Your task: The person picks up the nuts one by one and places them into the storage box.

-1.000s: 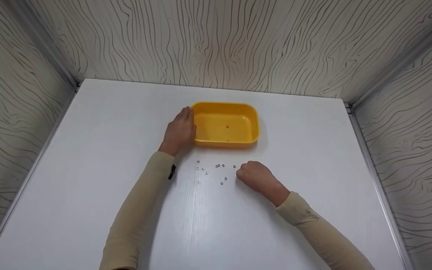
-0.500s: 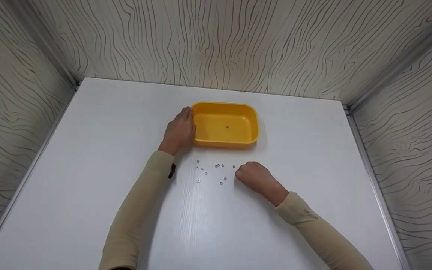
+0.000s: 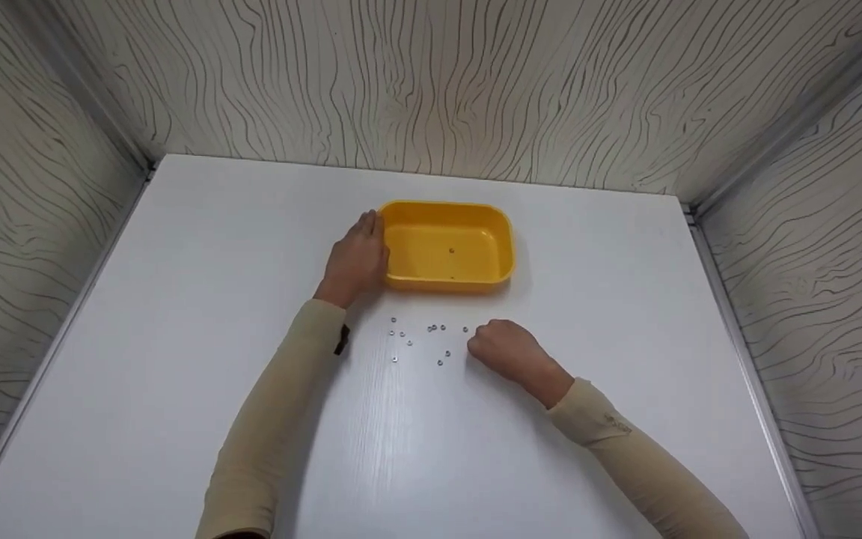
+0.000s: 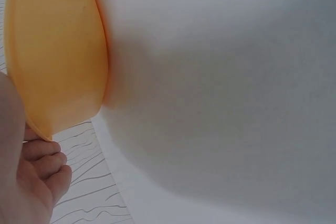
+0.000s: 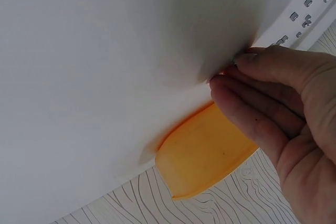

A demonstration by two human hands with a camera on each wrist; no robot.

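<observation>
My left hand [image 3: 357, 258] grips the left end of a yellow plastic bin [image 3: 446, 286]; the left wrist view shows its fingers curled at the rim of the bin [image 4: 58, 51]. Two tiny pieces lie in the bin, one a small metal nut [image 3: 452, 251]. My right hand [image 3: 509, 350] is low over the white table, right of several scattered nuts [image 3: 440, 363]. In the right wrist view, thumb and fingers of the right hand [image 5: 278, 98] pinch a tiny shiny piece, apparently a nut [image 5: 234, 61], mostly hidden by the fingertips.
The white table [image 3: 416, 457] has wood-patterned panels [image 3: 431, 82] behind it and on both sides. Loose nuts [image 3: 402, 335] lie between the bin and the table's front, left of the right hand. Metal rails run along the table's side edges.
</observation>
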